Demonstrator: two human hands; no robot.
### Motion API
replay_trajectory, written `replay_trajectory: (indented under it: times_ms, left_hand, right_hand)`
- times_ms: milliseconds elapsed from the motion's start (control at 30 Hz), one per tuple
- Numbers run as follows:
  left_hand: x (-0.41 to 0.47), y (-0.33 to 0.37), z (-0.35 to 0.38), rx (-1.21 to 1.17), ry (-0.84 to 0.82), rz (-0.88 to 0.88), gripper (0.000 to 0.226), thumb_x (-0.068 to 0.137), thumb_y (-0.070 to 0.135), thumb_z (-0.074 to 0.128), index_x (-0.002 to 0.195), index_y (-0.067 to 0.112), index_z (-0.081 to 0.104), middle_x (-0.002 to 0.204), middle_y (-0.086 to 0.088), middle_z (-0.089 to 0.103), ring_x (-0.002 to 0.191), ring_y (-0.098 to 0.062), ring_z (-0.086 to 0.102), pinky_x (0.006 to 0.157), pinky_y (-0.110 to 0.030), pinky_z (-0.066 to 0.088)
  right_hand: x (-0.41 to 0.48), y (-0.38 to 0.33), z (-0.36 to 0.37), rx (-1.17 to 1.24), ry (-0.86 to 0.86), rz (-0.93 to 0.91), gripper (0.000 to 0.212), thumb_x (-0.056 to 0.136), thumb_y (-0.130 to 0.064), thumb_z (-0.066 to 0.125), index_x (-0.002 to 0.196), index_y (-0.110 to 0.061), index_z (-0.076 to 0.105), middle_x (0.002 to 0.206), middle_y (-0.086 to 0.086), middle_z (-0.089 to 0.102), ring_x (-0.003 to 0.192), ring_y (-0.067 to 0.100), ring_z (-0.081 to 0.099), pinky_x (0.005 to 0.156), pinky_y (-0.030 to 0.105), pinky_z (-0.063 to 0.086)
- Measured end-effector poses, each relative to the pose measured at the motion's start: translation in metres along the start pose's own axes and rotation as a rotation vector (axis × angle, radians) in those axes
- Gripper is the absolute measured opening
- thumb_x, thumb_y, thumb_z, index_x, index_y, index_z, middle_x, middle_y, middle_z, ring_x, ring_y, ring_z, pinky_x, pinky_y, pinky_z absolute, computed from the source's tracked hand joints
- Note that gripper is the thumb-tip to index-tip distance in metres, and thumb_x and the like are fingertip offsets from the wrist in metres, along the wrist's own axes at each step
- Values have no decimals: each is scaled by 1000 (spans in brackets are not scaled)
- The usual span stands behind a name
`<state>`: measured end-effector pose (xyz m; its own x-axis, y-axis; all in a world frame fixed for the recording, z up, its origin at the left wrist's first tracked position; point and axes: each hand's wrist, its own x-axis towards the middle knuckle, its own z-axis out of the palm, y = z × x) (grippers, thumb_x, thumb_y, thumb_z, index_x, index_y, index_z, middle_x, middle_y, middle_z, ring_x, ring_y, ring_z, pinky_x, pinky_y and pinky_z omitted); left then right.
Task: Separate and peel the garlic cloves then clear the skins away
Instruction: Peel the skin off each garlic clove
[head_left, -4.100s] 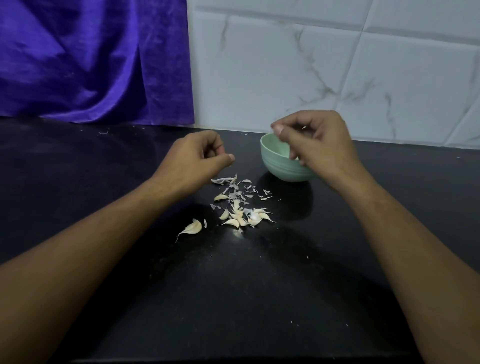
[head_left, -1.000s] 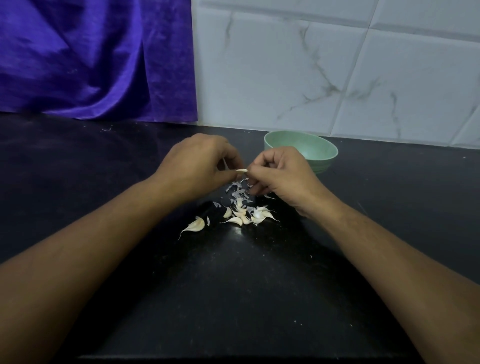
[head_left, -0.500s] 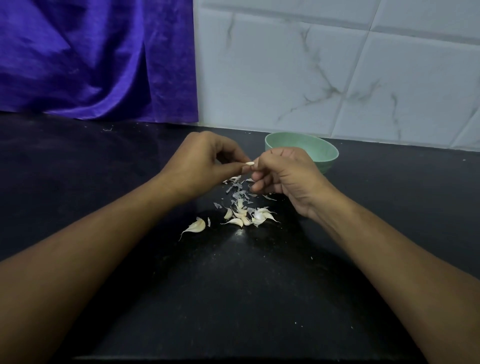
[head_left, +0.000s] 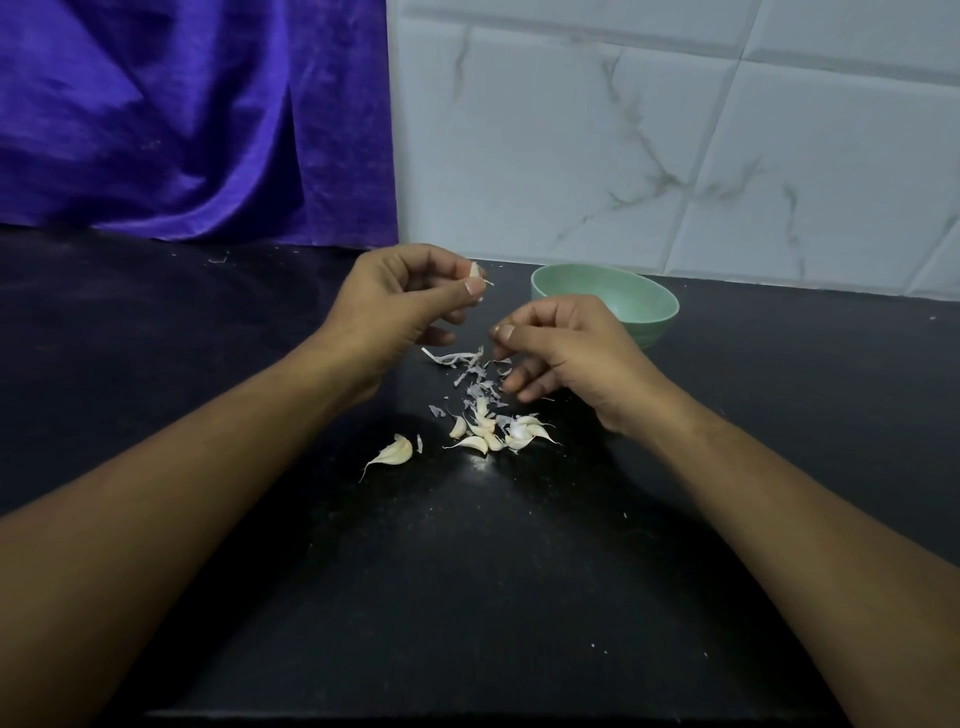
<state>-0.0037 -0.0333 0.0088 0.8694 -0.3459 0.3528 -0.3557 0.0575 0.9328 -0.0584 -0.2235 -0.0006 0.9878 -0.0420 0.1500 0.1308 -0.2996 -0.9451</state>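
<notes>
My left hand (head_left: 400, 301) pinches a small garlic clove (head_left: 474, 270) between thumb and fingertips, raised above the black counter. My right hand (head_left: 561, 348) hovers just right of it with curled fingers, thumb against forefinger; whether a scrap of skin sits in that pinch I cannot tell. Below both hands lies a scatter of papery skins (head_left: 470, 371). Nearer me sits a cluster of several unpeeled cloves (head_left: 498, 431), and one larger clove (head_left: 395, 452) lies apart to the left. A green bowl (head_left: 649, 301) stands behind my right hand.
The black counter (head_left: 467, 571) stretches wide toward me. A purple cloth (head_left: 182, 119) hangs at the back left, and a white marbled tile wall (head_left: 675, 140) rises behind the bowl.
My hands, joined on the clove a moment ago, have pulled apart: the left rose with the clove, the right dropped lower and to the right over the skins.
</notes>
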Motion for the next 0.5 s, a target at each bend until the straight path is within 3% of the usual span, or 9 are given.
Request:
replay_trajectory:
  times_ms: [100, 233, 333, 500]
  left_hand:
    - [1, 0, -1, 20, 6, -6, 15, 90, 14, 79, 103, 12, 73, 86, -3, 76, 74, -10, 67, 64, -26, 58]
    - [0, 0, -1, 51, -20, -13, 20, 92, 13, 77, 111, 10, 72, 84, -4, 74, 75, -14, 68, 64, -29, 59]
    - [-1, 1, 1, 51, -52, -32, 15, 92, 13, 76, 105, 8, 70, 87, -7, 75, 77, -17, 68, 64, -30, 59]
    - [0, -1, 0, 51, -42, -74, 21, 89, 20, 79, 102, 5, 72, 94, -11, 77, 79, -17, 68, 66, -31, 60]
  right_hand:
    - [2, 2, -2, -105, 42, -41, 13, 102, -10, 63, 103, 0, 71, 86, 8, 76, 59, 22, 70, 46, 27, 54]
    - [2, 7, -1, -224, 93, -86, 2, 92, -5, 74, 92, -3, 73, 85, 16, 76, 63, 24, 75, 45, 26, 53]
    - [1, 5, -2, -246, 116, -105, 8, 90, -7, 77, 89, -3, 70, 75, 10, 73, 61, 21, 75, 45, 28, 54]
    - [2, 3, 1, -224, 100, -143, 15, 103, -16, 61, 103, -8, 73, 92, 11, 75, 61, 23, 75, 50, 33, 57]
